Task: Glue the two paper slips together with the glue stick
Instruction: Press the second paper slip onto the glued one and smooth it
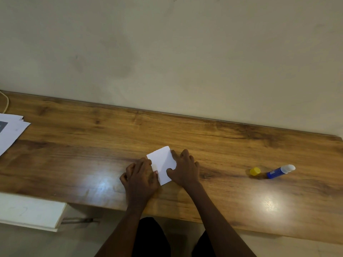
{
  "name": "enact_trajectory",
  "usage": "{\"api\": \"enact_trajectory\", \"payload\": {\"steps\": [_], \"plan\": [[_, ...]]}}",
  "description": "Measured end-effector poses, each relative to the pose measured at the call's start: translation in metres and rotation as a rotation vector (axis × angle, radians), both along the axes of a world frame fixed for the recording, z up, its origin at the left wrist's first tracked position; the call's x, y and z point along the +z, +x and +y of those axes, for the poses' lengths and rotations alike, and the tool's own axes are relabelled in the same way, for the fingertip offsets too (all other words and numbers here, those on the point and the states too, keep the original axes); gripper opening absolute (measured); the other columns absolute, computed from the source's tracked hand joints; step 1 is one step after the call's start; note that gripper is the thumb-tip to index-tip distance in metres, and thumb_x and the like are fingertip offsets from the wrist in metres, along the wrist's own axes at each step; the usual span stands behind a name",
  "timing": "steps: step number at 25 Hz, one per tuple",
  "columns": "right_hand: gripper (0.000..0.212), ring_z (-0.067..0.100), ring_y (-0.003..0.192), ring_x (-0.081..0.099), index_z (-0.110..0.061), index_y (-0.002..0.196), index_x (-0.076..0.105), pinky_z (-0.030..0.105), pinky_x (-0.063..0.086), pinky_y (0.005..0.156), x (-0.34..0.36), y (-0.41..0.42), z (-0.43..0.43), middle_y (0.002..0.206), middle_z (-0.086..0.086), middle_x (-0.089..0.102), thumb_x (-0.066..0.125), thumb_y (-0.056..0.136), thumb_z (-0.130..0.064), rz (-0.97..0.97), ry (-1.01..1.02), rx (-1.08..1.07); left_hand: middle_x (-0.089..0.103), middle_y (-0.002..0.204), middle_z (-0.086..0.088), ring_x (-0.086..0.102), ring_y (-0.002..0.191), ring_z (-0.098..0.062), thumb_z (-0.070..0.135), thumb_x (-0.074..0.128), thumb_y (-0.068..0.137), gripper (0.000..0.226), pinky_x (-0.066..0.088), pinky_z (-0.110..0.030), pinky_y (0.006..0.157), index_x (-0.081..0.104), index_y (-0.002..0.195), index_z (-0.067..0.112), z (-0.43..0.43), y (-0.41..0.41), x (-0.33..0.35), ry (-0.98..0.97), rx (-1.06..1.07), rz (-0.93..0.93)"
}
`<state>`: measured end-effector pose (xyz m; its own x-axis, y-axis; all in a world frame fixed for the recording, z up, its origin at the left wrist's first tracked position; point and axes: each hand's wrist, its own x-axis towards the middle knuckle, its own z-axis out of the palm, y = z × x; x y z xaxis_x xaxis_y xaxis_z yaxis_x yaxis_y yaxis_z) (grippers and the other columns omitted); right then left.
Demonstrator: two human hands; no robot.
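Two bare forearms reach up from the near edge of the desk (222, 141) and meet at a white paper slip (161, 165) lying flat on the wood, a little left of centre. The left hand (141, 175) lies palm down with fingers loosely curled, its fingertips pressing the slip's left edge. The right hand (182, 168) is spread wide and flat, thumb on the slip's lower right part and forefinger along its right edge; neither hand grips anything. Only one white shape shows, so whether two slips lie stacked I cannot tell.

Well apart to the right, the blue glue stick (280, 171) lies on its side, uncapped, white tip pointing right. Its yellow cap (255, 171) sits just beside its base. Bare wood lies open between them and the hands.

At the far left edge rests a stack of white sheets (11, 132), and behind the desk stands a plain wall (167, 52).
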<state>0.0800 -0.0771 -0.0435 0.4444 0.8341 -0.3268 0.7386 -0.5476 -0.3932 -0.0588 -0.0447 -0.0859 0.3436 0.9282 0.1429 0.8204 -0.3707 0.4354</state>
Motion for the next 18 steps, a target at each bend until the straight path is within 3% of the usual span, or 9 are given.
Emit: {"api": "enact_trajectory", "payload": {"steps": [4, 7, 13, 18], "plan": [[0.047, 0.028, 0.115, 0.042, -0.010, 0.121, 0.042, 0.044, 0.037, 0.098, 0.002, -0.014, -0.005, 0.123, 0.011, 0.046, 0.057, 0.078, -0.020, 0.030, 0.078, -0.136, 0.062, 0.118, -0.003, 0.051, 0.109, -0.032, 0.035, 0.054, 0.071, 0.030, 0.036, -0.045, 0.082, 0.058, 0.097, 0.021, 0.000, 0.001, -0.001, 0.003, 0.005, 0.014], [0.041, 0.027, 0.117, 0.041, -0.007, 0.118, 0.040, 0.046, 0.040, 0.098, 0.001, -0.019, -0.009, 0.124, 0.012, 0.048, 0.056, 0.081, -0.017, 0.057, 0.068, -0.215, 0.061, 0.120, -0.002, 0.049, 0.111, -0.031, 0.035, 0.054, 0.071, 0.030, 0.034, -0.045, 0.083, 0.059, 0.098, 0.021, 0.000, 0.001, -0.001, -0.003, 0.008, 0.013], [0.042, 0.027, 0.118, 0.040, -0.007, 0.114, 0.041, 0.047, 0.036, 0.099, -0.004, -0.021, -0.013, 0.123, 0.012, 0.050, 0.056, 0.081, -0.026, 0.066, 0.052, -0.309, 0.061, 0.121, -0.002, 0.049, 0.112, -0.032, 0.034, 0.054, 0.071, 0.031, 0.034, -0.045, 0.083, 0.060, 0.099, 0.021, 0.000, 0.001, 0.000, -0.004, 0.008, 0.014], [0.038, 0.023, 0.116, 0.041, -0.009, 0.103, 0.051, 0.033, 0.036, 0.094, -0.008, -0.016, -0.011, 0.121, 0.009, 0.052, 0.065, 0.076, -0.032, 0.225, 0.102, -0.379, 0.063, 0.119, -0.003, 0.051, 0.110, -0.033, 0.034, 0.055, 0.070, 0.033, 0.037, -0.047, 0.082, 0.063, 0.100, 0.021, 0.000, 0.001, 0.000, 0.004, 0.012, 0.022]]}}
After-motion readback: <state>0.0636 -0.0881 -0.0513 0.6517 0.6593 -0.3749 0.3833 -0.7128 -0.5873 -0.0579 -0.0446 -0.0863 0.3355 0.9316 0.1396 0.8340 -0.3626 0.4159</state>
